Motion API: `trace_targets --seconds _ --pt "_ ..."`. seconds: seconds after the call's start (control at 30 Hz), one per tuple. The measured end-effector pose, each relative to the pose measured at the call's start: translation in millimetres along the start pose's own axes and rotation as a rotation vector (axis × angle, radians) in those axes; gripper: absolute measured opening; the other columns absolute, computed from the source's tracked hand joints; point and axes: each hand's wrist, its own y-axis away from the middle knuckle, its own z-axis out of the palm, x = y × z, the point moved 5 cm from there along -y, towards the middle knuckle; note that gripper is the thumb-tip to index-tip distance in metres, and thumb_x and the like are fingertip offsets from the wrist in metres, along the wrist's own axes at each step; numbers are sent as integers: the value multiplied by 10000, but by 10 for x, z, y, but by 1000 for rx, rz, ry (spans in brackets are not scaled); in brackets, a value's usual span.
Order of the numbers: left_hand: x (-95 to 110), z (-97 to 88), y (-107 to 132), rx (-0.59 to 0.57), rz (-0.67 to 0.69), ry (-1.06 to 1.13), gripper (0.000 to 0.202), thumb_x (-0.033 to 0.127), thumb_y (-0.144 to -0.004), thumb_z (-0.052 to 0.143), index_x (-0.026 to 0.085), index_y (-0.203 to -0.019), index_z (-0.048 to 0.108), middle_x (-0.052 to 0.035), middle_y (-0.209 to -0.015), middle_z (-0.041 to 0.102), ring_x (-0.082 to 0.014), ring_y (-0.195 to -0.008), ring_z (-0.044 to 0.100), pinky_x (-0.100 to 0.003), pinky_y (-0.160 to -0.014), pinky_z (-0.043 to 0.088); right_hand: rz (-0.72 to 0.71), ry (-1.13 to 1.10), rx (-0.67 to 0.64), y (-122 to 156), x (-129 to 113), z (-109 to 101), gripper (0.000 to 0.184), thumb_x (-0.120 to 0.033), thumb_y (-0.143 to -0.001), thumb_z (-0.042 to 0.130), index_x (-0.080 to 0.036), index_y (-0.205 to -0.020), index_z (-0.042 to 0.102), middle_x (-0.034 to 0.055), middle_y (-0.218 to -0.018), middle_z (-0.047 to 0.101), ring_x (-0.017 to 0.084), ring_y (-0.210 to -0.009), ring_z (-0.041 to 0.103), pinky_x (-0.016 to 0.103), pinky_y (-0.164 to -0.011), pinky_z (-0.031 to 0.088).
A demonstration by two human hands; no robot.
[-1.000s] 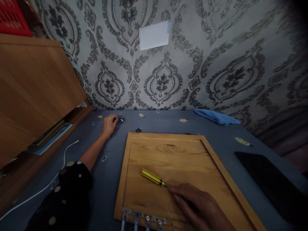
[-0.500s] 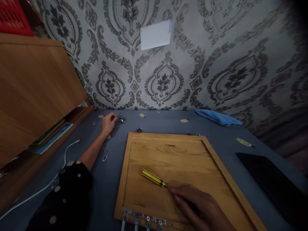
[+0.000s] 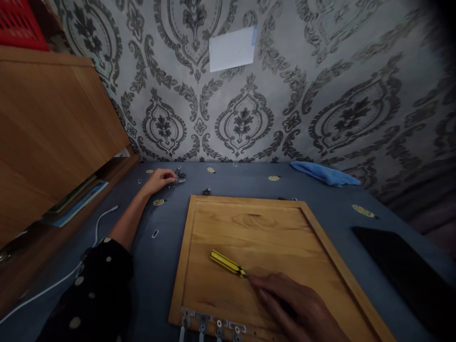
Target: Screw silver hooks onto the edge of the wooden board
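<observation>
My left hand (image 3: 160, 180) is stretched out to the back left of the table, thumb and fingertips pinched together at a small pile of shiny metal pieces (image 3: 181, 175). Whether one piece is between the fingertips I cannot make out. A screwdriver (image 3: 226, 262) with a yellow and black handle is in my right hand (image 3: 295, 304), which grips it by the metal shaft, handle pointing up-left over the framed wooden panel (image 3: 256, 237). Several metal hinge-like fittings (image 3: 219, 324) with cross-head screws line the panel's near edge.
A wooden cabinet (image 3: 53, 109) stands on the left, with a white cable (image 3: 53, 286) beside it. Small metal fittings (image 3: 206, 192) sit behind the panel. On the right lie a blue cloth (image 3: 324, 174) and a black flat object (image 3: 399, 270). A patterned wall (image 3: 242, 118) closes off the back.
My left hand has shifted slightly right, its fingertips now against the metal pieces, and the forearm has swung a little left. My right hand and the screwdriver have stayed put.
</observation>
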Motion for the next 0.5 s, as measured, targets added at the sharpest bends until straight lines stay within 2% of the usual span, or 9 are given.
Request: trace_targets --seconds 0.13,0.5 --pt "-12 28 -10 -65 21 5 344 374 -976 647 150 -1236 625 -96 -1223 659 -232 -1046 673 -435 -890 597 -29 0 19 -19 -13 -9 284 -129 -933 557 -258 -1079 764 22 -890 809 141 -768 784 190 -662 639" --pt "-86 6 1 -133 18 63 346 373 -976 648 151 -1240 623 -98 -1227 657 -231 -1048 672 -435 -890 597 -20 11 14 -11 -34 -18 246 -163 -961 554 -248 -1062 761 17 -885 806 129 -776 781 183 -672 634"
